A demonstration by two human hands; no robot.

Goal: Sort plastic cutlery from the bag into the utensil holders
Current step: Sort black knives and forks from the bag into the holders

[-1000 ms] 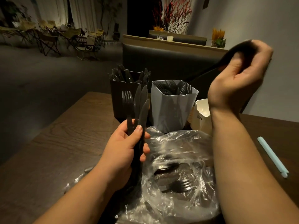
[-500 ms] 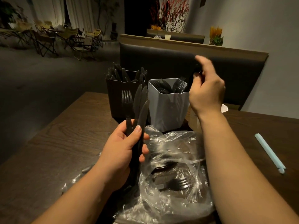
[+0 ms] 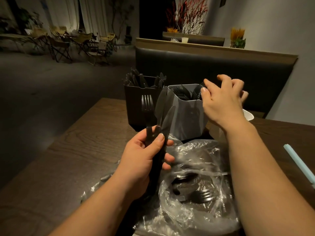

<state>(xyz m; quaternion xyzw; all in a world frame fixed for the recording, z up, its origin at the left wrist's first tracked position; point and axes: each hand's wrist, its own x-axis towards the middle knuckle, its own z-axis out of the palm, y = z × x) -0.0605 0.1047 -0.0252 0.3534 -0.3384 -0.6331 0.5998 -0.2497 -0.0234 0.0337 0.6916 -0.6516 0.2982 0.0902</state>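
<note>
My left hand (image 3: 144, 159) grips a bundle of black plastic cutlery (image 3: 160, 113), one fork and a few knives, upright over the table. My right hand (image 3: 219, 99) hovers with relaxed, spread fingers at the right rim of the grey holder (image 3: 189, 120) and holds nothing. The grey holder contains black forks. A dark holder (image 3: 136, 103) to its left carries black knives. A white holder (image 3: 248, 114) shows partly behind my right wrist. The clear plastic bag (image 3: 192, 188) lies in front of me with a fork and other black pieces inside.
The wooden table (image 3: 76, 150) has its left edge near the dark holder. A pale blue pen (image 3: 300, 166) lies at the right. A dark bench back (image 3: 213, 65) stands behind the holders, with a wall to the right.
My right hand came down from high on the right to the grey holder, let go of the black piece it held, and now has its fingers spread. My left hand stayed put.
</note>
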